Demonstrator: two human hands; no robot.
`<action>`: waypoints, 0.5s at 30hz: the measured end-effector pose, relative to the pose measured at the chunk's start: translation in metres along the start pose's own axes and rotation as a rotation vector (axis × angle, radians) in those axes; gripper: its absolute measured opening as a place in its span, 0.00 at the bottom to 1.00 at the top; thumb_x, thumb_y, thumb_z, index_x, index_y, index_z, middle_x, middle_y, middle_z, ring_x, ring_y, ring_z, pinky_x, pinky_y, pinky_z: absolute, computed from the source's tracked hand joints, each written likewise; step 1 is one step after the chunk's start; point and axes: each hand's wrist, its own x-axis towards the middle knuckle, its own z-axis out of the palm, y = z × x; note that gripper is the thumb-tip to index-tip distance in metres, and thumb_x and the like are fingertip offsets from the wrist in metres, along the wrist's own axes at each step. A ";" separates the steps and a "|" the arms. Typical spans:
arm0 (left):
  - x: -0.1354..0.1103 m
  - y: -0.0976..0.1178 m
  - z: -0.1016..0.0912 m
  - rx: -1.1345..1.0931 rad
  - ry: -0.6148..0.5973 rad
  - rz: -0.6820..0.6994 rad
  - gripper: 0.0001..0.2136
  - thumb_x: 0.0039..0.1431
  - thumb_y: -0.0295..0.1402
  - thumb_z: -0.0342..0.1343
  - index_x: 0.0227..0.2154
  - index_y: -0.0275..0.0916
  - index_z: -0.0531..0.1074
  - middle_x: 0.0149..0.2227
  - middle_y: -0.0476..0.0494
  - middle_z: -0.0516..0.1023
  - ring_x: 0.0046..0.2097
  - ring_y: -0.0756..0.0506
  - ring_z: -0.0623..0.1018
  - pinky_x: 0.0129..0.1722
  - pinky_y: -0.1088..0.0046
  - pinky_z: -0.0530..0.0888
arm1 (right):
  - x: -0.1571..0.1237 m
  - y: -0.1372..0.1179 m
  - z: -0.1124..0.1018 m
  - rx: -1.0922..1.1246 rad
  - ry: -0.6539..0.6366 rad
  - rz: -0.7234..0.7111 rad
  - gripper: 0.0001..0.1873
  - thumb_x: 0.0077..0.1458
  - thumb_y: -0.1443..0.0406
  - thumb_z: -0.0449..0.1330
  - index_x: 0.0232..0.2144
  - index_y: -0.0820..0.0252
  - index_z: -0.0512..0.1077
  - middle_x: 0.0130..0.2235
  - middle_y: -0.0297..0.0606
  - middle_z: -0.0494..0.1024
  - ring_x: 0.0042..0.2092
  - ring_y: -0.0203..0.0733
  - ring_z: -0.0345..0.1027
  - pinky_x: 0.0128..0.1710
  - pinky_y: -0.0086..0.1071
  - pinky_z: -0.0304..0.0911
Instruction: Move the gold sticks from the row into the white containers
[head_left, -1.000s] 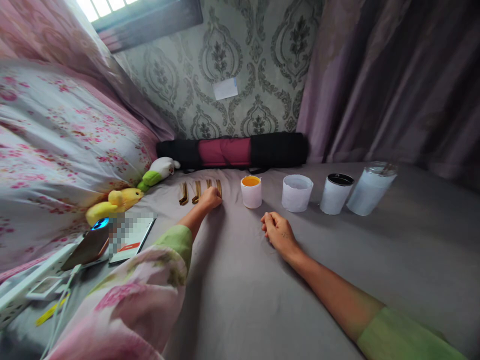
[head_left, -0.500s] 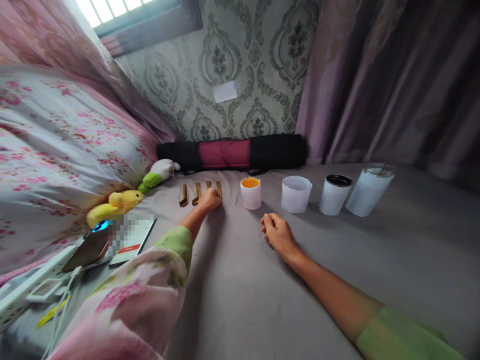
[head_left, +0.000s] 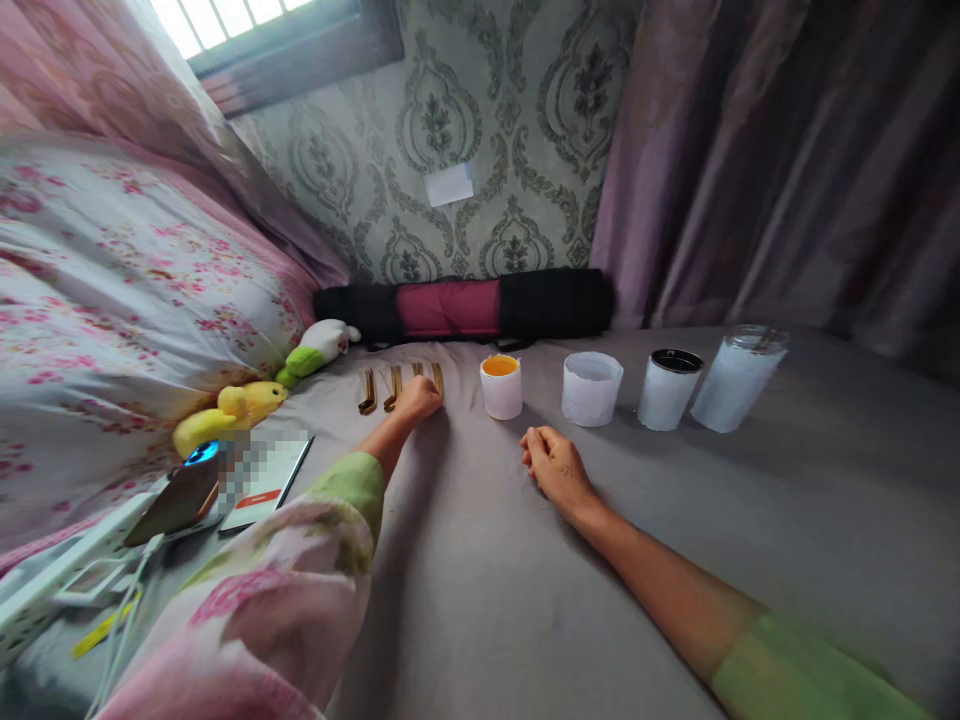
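Observation:
My left hand reaches forward on the grey bedsheet, fingers curled over the right end of a row of several gold bent straws; whether it grips one is hidden. My right hand rests on the sheet in a loose fist, nothing visible in it, a little in front of a white cup with an orange lid. To the right of that cup stand a white open cup, a white cup with a black rim and a tall clear-lidded tumbler.
A black and red rolled bag lies along the wall behind the cups. Yellow and green-white plush toys lie left, beside a floral duvet. A phone and a booklet lie near left. Purple curtains hang right.

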 end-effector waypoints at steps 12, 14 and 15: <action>0.000 0.001 0.000 -0.126 0.052 -0.086 0.08 0.38 0.29 0.57 0.25 0.36 0.76 0.26 0.40 0.75 0.33 0.44 0.74 0.30 0.74 0.66 | 0.001 0.001 0.000 -0.005 0.000 -0.008 0.19 0.54 0.55 0.44 0.25 0.61 0.66 0.21 0.34 0.69 0.20 0.31 0.60 0.19 0.24 0.51; 0.001 0.000 0.001 -0.153 0.062 -0.099 0.07 0.37 0.29 0.57 0.24 0.36 0.76 0.24 0.41 0.75 0.32 0.44 0.73 0.29 0.74 0.66 | 0.001 0.001 0.000 -0.007 -0.002 -0.012 0.19 0.54 0.55 0.44 0.25 0.61 0.66 0.21 0.34 0.69 0.20 0.31 0.60 0.19 0.24 0.51; 0.001 -0.001 0.001 -0.168 0.068 -0.106 0.07 0.36 0.29 0.57 0.23 0.36 0.76 0.24 0.41 0.75 0.32 0.43 0.73 0.29 0.73 0.66 | 0.001 0.001 0.000 -0.009 -0.001 -0.013 0.19 0.54 0.55 0.43 0.25 0.61 0.66 0.21 0.34 0.69 0.20 0.31 0.60 0.19 0.24 0.51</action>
